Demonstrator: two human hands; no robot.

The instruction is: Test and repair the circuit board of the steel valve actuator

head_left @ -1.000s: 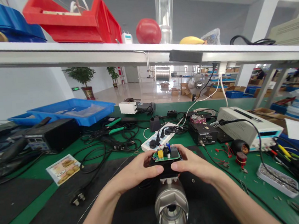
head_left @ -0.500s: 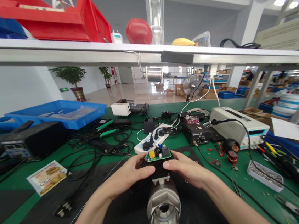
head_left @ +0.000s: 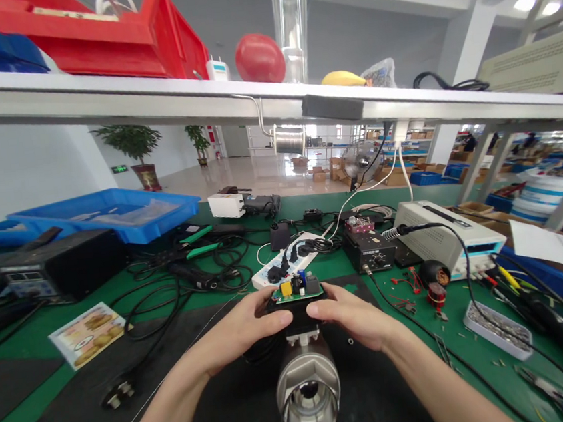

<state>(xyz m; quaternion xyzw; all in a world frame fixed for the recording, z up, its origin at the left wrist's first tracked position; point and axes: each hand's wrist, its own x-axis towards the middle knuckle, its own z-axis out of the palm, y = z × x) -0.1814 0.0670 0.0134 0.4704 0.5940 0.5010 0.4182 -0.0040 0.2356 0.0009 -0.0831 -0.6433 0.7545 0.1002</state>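
Head view shows the left hand (head_left: pixel 255 318) and right hand (head_left: pixel 355 312) at lower centre of the frame, their grip closed around the black housing (head_left: pixel 299 312) from opposite sides. The circuit board (head_left: pixel 296 295) sits exposed on top; the metal fitting (head_left: pixel 306 363) lies below. Most fingertips are hidden behind the housing, and the red bin (head_left: pixel 88 47) is cut off at upper left.

Just beyond the black housing (head_left: pixel 299 312), a white power strip (head_left: pixel 264 278) bars the way forward, and the shelf (head_left: pixel 189 94) caps the room above. Leftward, low passage lies over the black mat (head_left: pixel 72 421), around the plug (head_left: pixel 117 392); rightward, a tray of metal parts (head_left: pixel 512 350) and tweezers (head_left: pixel 442 350) crowd the tabletop (head_left: pixel 456 317).
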